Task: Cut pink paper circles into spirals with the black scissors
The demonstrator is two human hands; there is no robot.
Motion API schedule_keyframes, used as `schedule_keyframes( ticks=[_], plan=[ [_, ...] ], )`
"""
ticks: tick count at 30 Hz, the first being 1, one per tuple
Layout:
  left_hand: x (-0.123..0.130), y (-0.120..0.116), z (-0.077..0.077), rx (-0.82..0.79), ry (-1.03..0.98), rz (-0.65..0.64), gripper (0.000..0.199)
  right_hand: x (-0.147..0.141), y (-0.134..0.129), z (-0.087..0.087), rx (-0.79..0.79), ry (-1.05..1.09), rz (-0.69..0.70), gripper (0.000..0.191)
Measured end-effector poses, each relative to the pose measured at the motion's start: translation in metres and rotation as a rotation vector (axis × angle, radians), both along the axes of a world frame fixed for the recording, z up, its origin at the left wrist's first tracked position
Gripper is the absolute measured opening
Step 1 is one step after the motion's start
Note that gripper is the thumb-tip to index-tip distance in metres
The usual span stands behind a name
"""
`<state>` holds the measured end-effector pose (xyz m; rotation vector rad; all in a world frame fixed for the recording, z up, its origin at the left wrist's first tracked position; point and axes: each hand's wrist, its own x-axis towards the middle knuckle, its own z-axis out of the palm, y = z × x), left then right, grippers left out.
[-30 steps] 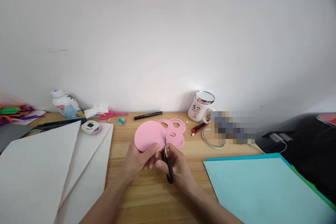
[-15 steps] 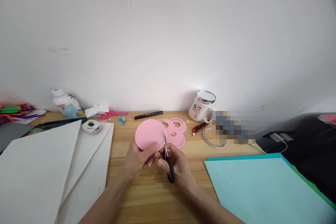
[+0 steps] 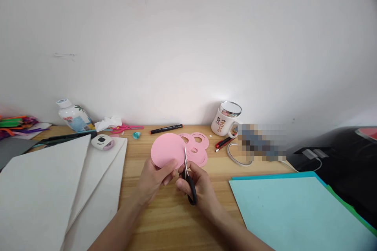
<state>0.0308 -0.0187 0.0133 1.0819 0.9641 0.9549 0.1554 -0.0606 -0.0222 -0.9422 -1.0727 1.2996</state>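
Note:
My left hand (image 3: 159,178) pinches a round piece of pink paper (image 3: 167,150) at its lower edge, thumb on top. In my right hand (image 3: 198,184) is a pair of black-handled scissors (image 3: 192,190), fingers through the handles. Their metal blades point away from me, upright along the paper circle's right edge, and look almost closed. Just behind lie pink paper cut-outs (image 3: 201,157) with holes in them, flat on the wooden desk (image 3: 165,219) and partly covered by the circle.
A black marker (image 3: 167,129) and a white mug (image 3: 223,123) are near the wall. White boards (image 3: 38,192) cover the left side; light-blue sheets (image 3: 288,208) lie at right. Pink scissors (image 3: 125,128), a teal cap (image 3: 136,135) and a white bottle (image 3: 75,115) stand back left.
Almost nothing differs. Both hands keep the same grip on the paper circle and the scissors, and the whole view has shifted very slightly.

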Motion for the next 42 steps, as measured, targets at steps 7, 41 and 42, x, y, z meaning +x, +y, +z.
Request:
schedule_keyframes(
  ticks=[7, 41, 42],
  plan=[
    [0.0006, 0.0009, -0.0024, 0.024, 0.005, 0.021, 0.032, -0.0020, -0.0003, -0.0027, -0.023, -0.004, 0.008, 0.037],
    [-0.0029, 0.0026, -0.0021, 0.072, 0.122, -0.042, 0.039, 0.0011, -0.0004, 0.0003, -0.034, -0.003, 0.025, 0.038],
    [-0.0029, 0.0027, -0.0029, 0.054, 0.114, -0.057, 0.039, 0.0004, -0.0005, 0.0000, -0.031, 0.000, 0.027, 0.038]
  ],
)
